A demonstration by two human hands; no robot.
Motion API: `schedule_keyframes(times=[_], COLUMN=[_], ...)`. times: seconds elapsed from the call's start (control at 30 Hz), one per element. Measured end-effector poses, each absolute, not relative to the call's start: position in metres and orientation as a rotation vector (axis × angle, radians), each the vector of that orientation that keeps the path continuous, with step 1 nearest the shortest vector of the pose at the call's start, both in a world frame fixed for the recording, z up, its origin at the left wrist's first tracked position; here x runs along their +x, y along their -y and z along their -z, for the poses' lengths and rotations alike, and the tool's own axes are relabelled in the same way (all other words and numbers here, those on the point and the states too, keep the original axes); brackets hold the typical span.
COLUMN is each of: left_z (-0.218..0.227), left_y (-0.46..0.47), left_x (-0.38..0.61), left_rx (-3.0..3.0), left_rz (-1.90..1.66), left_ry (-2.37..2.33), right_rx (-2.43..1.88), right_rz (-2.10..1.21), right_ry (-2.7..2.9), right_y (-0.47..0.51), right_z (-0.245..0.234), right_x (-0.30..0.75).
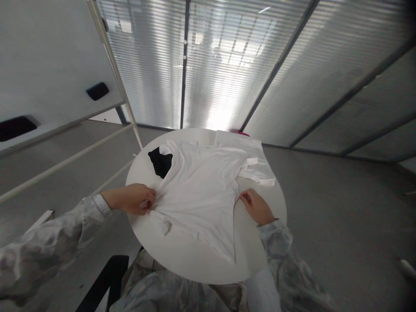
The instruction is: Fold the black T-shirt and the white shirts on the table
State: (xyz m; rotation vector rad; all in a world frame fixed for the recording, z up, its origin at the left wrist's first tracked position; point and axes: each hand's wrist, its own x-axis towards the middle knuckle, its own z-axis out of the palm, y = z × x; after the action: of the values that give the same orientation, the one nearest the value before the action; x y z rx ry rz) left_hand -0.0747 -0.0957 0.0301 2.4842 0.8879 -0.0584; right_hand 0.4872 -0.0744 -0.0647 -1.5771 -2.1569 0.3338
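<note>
A white T-shirt (pixel 201 186) lies spread and wrinkled over a round white table (pixel 208 271). My left hand (pixel 138 199) is closed on the shirt's left edge, and creases run from its fingers across the cloth. At the opposite edge, my right hand (pixel 255 206) pinches the shirt's side between thumb and fingertips. One bottom corner of the shirt points toward me near the table's front. A black cloth (pixel 161 162) shows beside the shirt's upper left, partly covered by it. Another piece of white cloth (pixel 260 167) lies at the table's far right, partly under the shirt.
A whiteboard (pixel 58 56) on a pale metal frame (pixel 117 78) stands to the left. Behind the table rises a translucent ribbed wall (pixel 214 78) with dark bars. Something red (pixel 242 134) peeks over the table's far edge. A black chair part (pixel 108 277) is at lower left.
</note>
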Motion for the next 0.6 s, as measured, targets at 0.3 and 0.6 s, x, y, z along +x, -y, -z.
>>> schedule_keyframes(times=[0.3,0.6], left_z=[-0.022,-0.017], left_y=[0.119,0.113], left_x=[-0.022,-0.041], left_rx=[2.673,2.494], left_rz=[-0.092,-0.114], left_ry=[-0.662,-0.647], right_rx=[-1.192,-1.015], right_rz=[-0.316,-0.625], right_ry=[2.35,2.576], right_y=[0.128,0.171], right_z=[0.032,0.025], right_x=[0.431,0.433])
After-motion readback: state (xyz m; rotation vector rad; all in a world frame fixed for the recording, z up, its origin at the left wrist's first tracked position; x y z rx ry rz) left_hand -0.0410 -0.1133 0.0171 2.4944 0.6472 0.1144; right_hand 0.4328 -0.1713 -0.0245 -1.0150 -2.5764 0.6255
